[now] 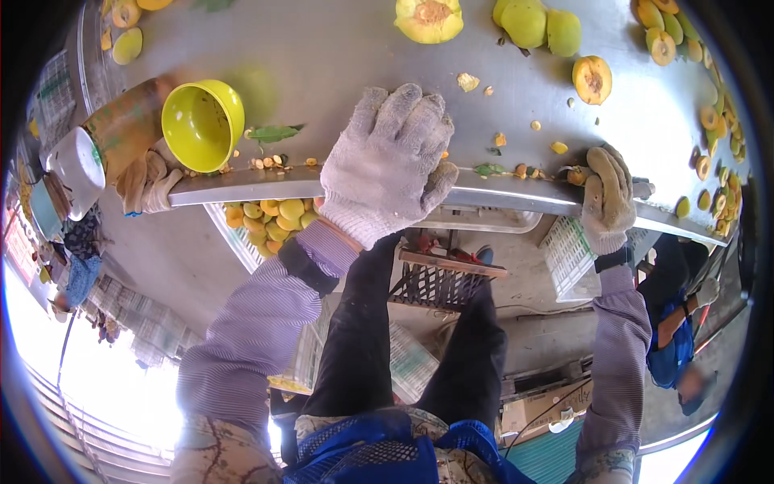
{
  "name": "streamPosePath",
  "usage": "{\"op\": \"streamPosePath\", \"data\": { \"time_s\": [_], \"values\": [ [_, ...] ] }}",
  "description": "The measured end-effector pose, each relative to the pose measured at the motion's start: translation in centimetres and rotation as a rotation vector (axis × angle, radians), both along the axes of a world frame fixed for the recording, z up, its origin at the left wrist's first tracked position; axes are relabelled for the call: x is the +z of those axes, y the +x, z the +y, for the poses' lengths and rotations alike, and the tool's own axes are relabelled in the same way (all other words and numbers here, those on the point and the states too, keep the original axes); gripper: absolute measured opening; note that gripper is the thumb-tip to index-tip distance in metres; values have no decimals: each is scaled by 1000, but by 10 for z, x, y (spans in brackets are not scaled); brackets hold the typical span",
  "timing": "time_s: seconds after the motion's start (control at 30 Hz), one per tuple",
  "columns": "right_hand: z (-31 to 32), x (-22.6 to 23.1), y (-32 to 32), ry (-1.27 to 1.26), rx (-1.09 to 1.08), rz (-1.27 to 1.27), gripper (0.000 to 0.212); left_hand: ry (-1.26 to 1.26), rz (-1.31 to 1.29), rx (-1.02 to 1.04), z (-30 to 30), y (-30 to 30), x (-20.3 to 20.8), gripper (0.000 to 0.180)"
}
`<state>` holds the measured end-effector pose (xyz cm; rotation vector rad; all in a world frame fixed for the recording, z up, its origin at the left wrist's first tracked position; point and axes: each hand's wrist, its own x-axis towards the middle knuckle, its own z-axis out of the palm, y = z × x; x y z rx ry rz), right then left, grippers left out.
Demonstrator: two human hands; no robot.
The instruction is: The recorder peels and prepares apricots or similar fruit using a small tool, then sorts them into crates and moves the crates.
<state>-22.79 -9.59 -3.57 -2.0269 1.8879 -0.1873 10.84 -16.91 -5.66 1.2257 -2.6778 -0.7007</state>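
My left hand (389, 161), in a pale, worn knit glove, lies over the near edge of the metal table (339, 64). Its fingers are stretched out and hold nothing visible. At the same edge, my gloved right hand (608, 198) has its fingers curled. A short dark rod-like end (642, 189) shows beside it, but what the fingers grip is hidden. Next to those fingertips is a small brownish-yellow fruit piece (576, 175). Beyond the hands lie a cut yellow stone fruit (429, 19), a smaller cut half (592, 80) and whole yellow-green fruits (524, 22).
A yellow-green bowl (202, 126) lies tipped at the left beside a leaf (274, 134) and fruit scraps. More fruit halves (661, 47) line the right side. Below the edge stand a fruit-filled crate (270, 222) and a dark crate (435, 282). Another person (673, 339) is at right.
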Motion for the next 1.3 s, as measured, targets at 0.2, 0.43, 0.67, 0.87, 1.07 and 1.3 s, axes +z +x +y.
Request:
{"op": "streamPosePath", "data": {
  "time_s": [0.2, 0.43, 0.67, 0.87, 1.07, 1.3],
  "values": [
    [8, -7, -8, 5, 57, 46, 30, -53, 41, 32, 6, 1, -2, 40],
    [12, -14, -10, -54, 46, -51, 30, -155, 74, 80, 9, 8, 1, 30],
    [18, -31, -8, -50, -158, -234, 28, -458, 98, 110, 20, 11, -10, 45],
    [66, 16, 53, -319, -75, 258, 38, -91, 248, 365, 212, 55, 62, 38],
    [265, 76, 92, 34, -6, -146, 26, 498, -377, 639, 480, 198, 138, 36],
    [468, 152, 82, 768, -223, -108, 26, 1169, -421, 1033, 666, 233, 222, 42]
  ]
}}
